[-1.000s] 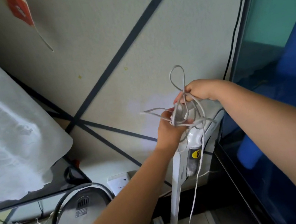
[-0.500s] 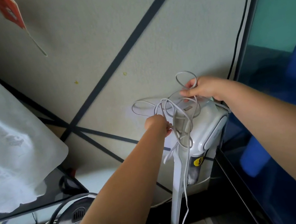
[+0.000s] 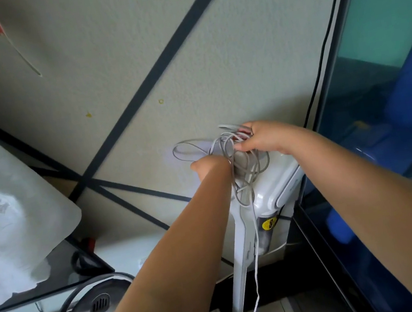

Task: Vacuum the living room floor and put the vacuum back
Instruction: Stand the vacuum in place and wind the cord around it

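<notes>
The white stick vacuum (image 3: 242,236) is stood upright against the wall (image 3: 130,60), in the gap beside a dark glass cabinet (image 3: 384,127), its floor head partly seen at the bottom edge. Its grey power cord (image 3: 245,171) is bunched in loose loops over the top of the handle, with one strand left hanging down along the tube. The bundle is pinched near its top by the right hand (image 3: 261,139), fingers curled round several strands. The left hand (image 3: 210,166) is pressed against the loops at the handle; its fingers are hidden behind the wrist, so whether they are closed on the cord cannot be told.

The putting-away step is judged nearly done, but the coil looks untidy (no hook or clip can be seen holding it). If both hands are released now, the loops may slide off and spill down. The hanging strand could also be snagged, and the leaning vacuum tipped along the wall.
</notes>
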Motion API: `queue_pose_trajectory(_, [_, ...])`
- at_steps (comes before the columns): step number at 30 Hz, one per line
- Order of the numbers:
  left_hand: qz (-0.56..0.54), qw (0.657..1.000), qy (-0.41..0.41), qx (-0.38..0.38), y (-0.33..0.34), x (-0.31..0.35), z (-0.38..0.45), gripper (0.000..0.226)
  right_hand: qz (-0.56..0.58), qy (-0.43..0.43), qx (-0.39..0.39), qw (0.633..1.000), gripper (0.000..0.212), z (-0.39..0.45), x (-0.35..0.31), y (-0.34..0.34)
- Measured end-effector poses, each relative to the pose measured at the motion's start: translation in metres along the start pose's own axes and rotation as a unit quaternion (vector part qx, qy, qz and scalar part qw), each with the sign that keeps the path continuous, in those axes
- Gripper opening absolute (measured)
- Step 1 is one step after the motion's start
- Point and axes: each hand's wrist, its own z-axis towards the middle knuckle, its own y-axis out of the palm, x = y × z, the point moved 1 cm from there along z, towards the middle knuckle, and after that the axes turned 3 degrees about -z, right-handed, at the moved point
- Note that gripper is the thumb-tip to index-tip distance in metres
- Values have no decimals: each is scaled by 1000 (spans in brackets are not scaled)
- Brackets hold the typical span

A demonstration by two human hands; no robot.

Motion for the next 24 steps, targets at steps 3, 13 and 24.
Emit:
queue_pose_trajectory(3, [-344, 927, -148, 17, -4, -6, -1, 31, -44, -8, 25, 999, 38, 1, 3, 0])
queue_pose_trajectory(13, [73, 863, 438, 242, 0, -24, -44, 55, -201, 0, 107, 974, 27, 8, 0, 16])
queue_pose_trajectory(24, [37, 955, 225, -187, -3, -27, -19, 77, -192, -161, 129, 959, 33, -4, 11, 20])
